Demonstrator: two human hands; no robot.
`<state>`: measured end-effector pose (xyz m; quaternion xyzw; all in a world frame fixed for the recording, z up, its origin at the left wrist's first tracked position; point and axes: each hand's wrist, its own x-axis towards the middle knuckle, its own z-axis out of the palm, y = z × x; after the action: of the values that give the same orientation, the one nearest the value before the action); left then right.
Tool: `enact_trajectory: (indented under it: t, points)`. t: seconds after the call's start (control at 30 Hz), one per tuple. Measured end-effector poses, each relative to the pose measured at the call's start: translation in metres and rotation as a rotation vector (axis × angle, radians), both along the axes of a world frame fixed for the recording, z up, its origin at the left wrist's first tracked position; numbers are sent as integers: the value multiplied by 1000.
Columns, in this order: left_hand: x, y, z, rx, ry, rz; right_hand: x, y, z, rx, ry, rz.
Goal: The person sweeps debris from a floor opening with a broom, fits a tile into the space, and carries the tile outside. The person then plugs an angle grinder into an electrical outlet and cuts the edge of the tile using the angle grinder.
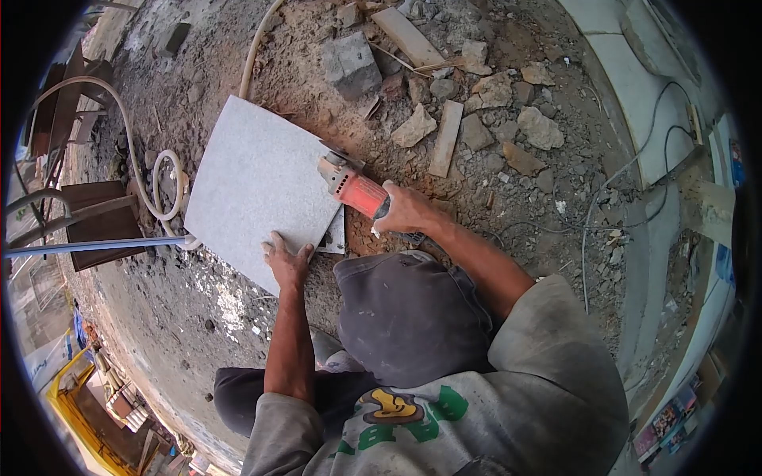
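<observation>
A large pale grey tile [258, 174] lies on the rough ground in front of me. My left hand [287, 260] rests on its near edge, fingers spread and pressing flat. In my right hand [407, 210] is a red angle grinder [359, 193], gripped around the rear of its body. The grinder's head and disc meet the tile's right edge; the exact contact of the disc is hard to make out. Under the tile's near right corner a smaller grey piece [335, 236] sticks out. My bent knee [413, 313], in dark trousers, is close to the tile.
Broken stones [492, 89] and a concrete block [351, 65] lie beyond the tile. A beige hose [135, 143] curls at the left, near a brown metal object [101, 222]. A grey cable [587, 238] loops across the rubble at the right. Yellow-edged material [71, 397] stands at lower left.
</observation>
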<state>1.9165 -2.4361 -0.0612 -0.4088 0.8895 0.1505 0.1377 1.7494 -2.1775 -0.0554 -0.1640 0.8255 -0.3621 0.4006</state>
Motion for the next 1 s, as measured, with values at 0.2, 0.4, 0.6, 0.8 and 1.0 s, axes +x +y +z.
enact_trajectory:
  t: [0.2, 0.4, 0.6, 0.8, 1.0]
  points:
    - [-1, 0, -1, -3, 1, 2, 1, 3, -4, 12, 17, 3]
    - [3, -1, -4, -9, -1, -4, -3, -2, -6, -12, -38, -7]
    - [1, -2, -4, -10, 12, -13, -1, 3, -2, 17, -28, 20]
    - [2, -1, -3, -15, 2, -16, 2, 8, -1, 29, -5, 16]
    - [1, -2, -6, -18, -5, -16, -6, 5, 1, 32, -52, 47]
